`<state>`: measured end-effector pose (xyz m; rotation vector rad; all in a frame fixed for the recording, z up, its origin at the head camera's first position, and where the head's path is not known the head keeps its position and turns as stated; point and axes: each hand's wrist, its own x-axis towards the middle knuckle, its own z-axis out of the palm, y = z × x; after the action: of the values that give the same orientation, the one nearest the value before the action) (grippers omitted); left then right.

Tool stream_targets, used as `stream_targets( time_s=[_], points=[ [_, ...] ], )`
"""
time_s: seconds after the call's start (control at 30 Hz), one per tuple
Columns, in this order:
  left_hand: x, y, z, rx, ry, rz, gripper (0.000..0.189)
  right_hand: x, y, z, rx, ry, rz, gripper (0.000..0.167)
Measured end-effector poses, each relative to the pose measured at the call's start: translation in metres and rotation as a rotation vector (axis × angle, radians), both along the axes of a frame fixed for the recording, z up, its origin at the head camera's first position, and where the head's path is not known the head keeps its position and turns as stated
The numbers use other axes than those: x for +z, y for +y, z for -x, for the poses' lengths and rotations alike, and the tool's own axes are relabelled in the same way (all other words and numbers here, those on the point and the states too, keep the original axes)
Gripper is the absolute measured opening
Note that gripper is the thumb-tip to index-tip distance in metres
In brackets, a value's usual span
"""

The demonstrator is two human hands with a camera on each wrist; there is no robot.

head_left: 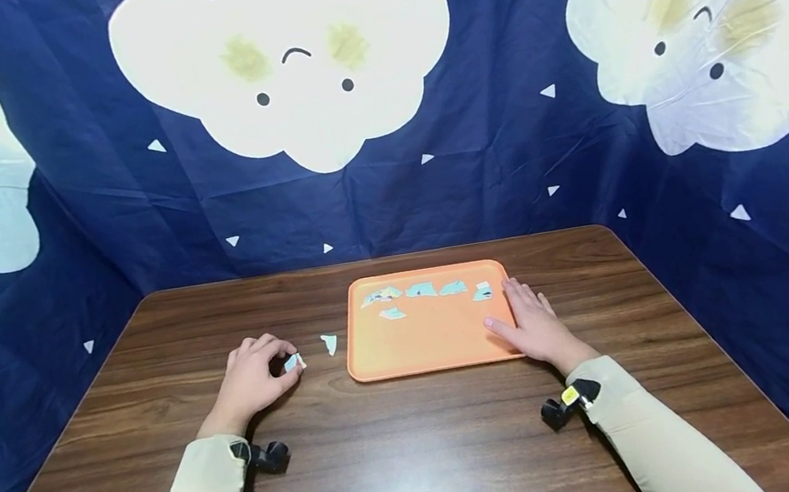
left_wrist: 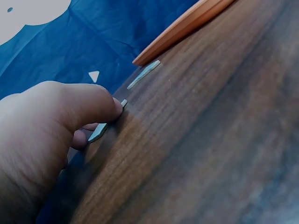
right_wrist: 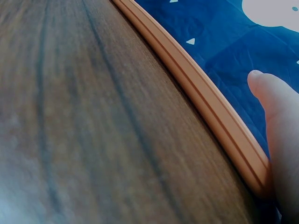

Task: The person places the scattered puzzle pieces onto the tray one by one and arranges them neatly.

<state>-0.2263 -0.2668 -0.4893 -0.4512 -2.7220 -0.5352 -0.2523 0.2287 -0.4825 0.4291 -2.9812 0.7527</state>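
My left hand (head_left: 256, 380) is at the left of the tray, with thumb and fingertips pinching a light-blue paper scrap (head_left: 293, 362) low over the table. In the left wrist view the fingers partly cover this scrap (left_wrist: 97, 133). Between that hand and the tray lies another pale-blue scrap (head_left: 330, 344). My right hand (head_left: 538, 325) rests at the right edge of the orange tray (head_left: 424, 347), fingers extended along the rim and thumb over its inside. On the tray sit several irregular scraps, among them a multicoloured one (head_left: 381, 296) and a light-blue one (head_left: 421, 289).
A brown wood-grain table (head_left: 407, 446) carries everything. Behind and beside it hangs a dark-blue cloth (head_left: 389, 205) with white clouds and small triangles. Each wrist wears a small black camera, one at the left cuff (head_left: 267, 455) and one at the right (head_left: 564, 405).
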Motion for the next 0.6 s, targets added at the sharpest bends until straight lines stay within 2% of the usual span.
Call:
stream_targets(
  time_s=[0.13, 0.37, 0.6],
  points=[
    [0.0, 0.0, 0.001, -0.003, 0.021, 0.011, 0.02, 0.0, 0.0, 0.0, -0.004, -0.003, -0.001, 0.098],
    [-0.002, 0.001, 0.004, 0.047, 0.079, 0.004, 0.025, 0.001, -0.002, 0.0, 0.005, -0.003, -0.003, 0.096],
    [0.002, 0.016, 0.009, 0.027, 0.179, -0.037, 0.029, 0.004, -0.001, -0.002, 0.006, -0.011, 0.009, 0.097]
  ],
)
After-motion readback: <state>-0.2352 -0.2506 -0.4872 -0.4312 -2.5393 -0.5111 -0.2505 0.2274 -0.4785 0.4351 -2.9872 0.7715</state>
